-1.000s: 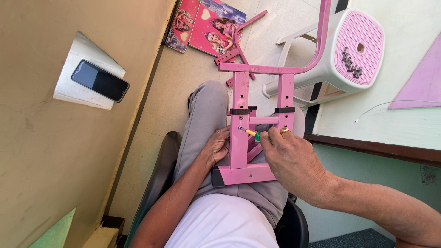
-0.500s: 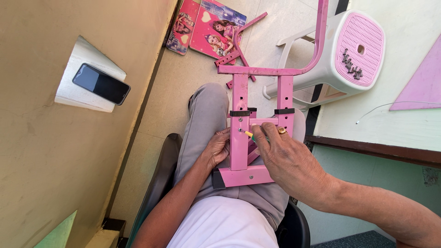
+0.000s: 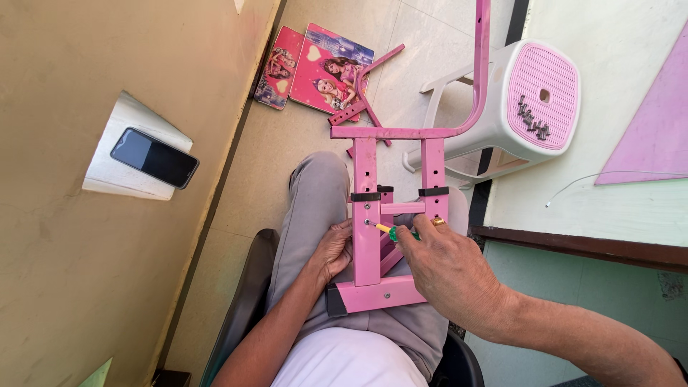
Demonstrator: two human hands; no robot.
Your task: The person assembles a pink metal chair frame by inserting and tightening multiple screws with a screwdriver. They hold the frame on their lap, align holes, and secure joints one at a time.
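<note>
A pink metal frame (image 3: 373, 258) with two upright bars and a crossbar rests on my lap, its curved tube rising toward the top of the view. My left hand (image 3: 331, 251) holds the left upright from the side. My right hand (image 3: 448, 269) grips a small screwdriver (image 3: 393, 231) with a green and yellow handle, its tip at a hole in the left upright. A ring shows on one finger of the right hand.
A white plastic stool (image 3: 530, 107) with a pink seat holding several screws stands to the right. Loose pink bars (image 3: 362, 100) and a pink picture panel (image 3: 315, 68) lie on the floor ahead. A black phone (image 3: 154, 158) lies on a white ledge at left. A pink board (image 3: 652, 136) lies at right.
My right hand has shifted slightly and the screwdriver tip now sits at the hole in the left upright. The left hand stays on the frame.
</note>
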